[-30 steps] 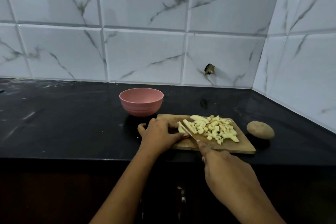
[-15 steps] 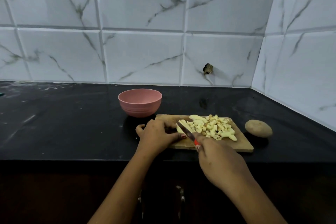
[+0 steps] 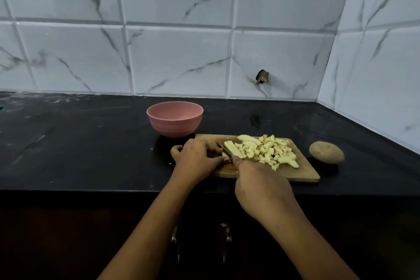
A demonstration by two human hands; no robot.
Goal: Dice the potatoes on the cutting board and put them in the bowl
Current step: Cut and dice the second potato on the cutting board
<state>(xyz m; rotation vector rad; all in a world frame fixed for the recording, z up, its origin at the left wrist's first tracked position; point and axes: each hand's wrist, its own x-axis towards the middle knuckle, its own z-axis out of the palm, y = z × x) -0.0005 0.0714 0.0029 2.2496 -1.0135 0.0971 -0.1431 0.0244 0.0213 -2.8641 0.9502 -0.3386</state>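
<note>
On the cutting board [image 3: 304, 173], potato strips [image 3: 234, 151] at its left are pinned under the curled fingers [image 3: 213, 151] of the left hand [image 3: 197, 159]. The knife [image 3: 223, 149] is clamped in the right hand [image 3: 261, 186]. Diced potato [image 3: 270, 150] is heaped to the right. The pink bowl [image 3: 174, 121] is set on the table [image 3: 79, 143], at the board's far left.

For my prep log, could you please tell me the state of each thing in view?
Bowl: upright, no potato visible inside.
Board: flat on counter, carrying cut potato.
Dice: loose pile on board.
Strips: not yet diced, steadied by left hand.
Knife: gripped by right hand, blade at strips.
Whole potato: unpeeled, on counter right of board.
</note>
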